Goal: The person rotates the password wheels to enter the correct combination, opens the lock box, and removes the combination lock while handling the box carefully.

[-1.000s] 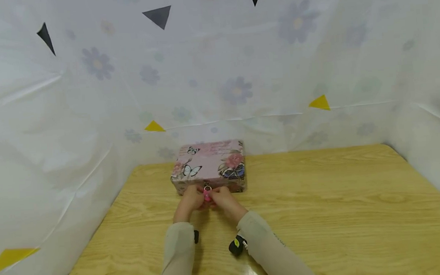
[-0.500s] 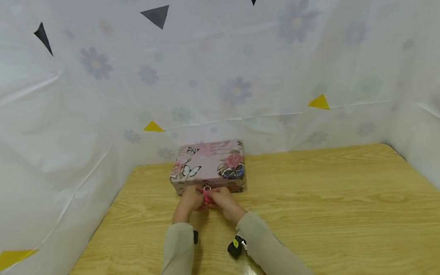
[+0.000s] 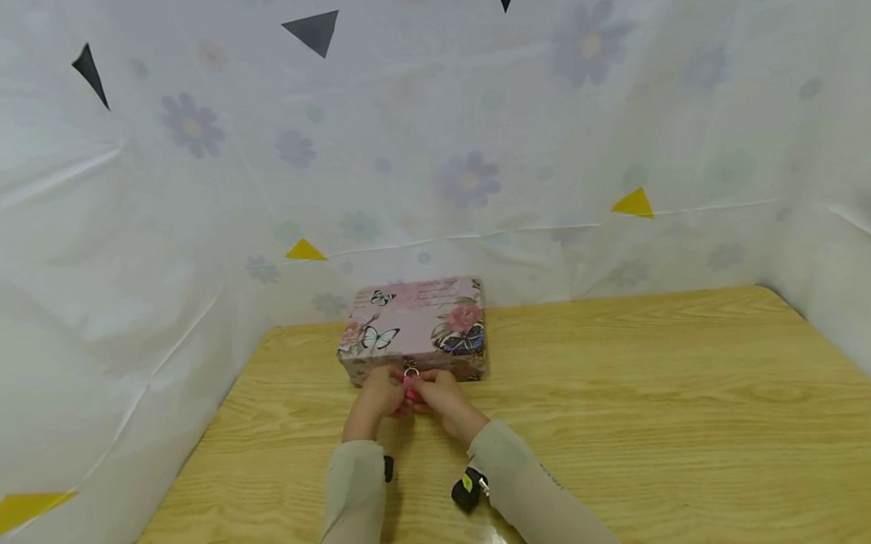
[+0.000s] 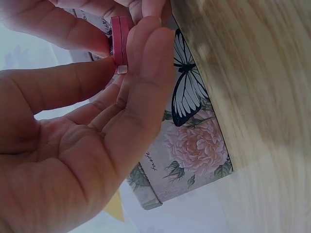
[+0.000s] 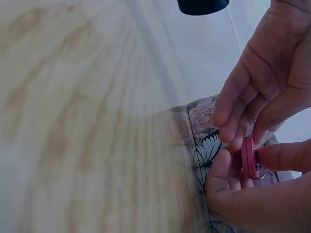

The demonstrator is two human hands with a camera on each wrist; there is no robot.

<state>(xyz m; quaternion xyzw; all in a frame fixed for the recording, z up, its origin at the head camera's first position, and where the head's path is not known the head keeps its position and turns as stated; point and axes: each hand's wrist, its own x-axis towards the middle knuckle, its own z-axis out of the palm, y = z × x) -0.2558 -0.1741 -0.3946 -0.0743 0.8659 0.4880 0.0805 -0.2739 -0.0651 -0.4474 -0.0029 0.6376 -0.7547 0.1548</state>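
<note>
No readable text, even on box (image 3: 414,316)

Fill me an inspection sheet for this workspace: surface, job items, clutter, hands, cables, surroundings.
Surface: wood-grain table, glare at its near edge.
Box: pink, butterfly and flower print, lid down, near the table's back edge.
Lock: pink, silver shackle at the box's front; whether locked, cannot tell.
Clutter: nothing seen.
Left hand: pinches the lock between thumb and fingers.
Right hand: also pinches the lock; black device by its cuff.
Cables: nothing seen.
Surroundings: pale floral sheeting behind the table and at both sides, bearing yellow triangles and dark triangles.
</note>
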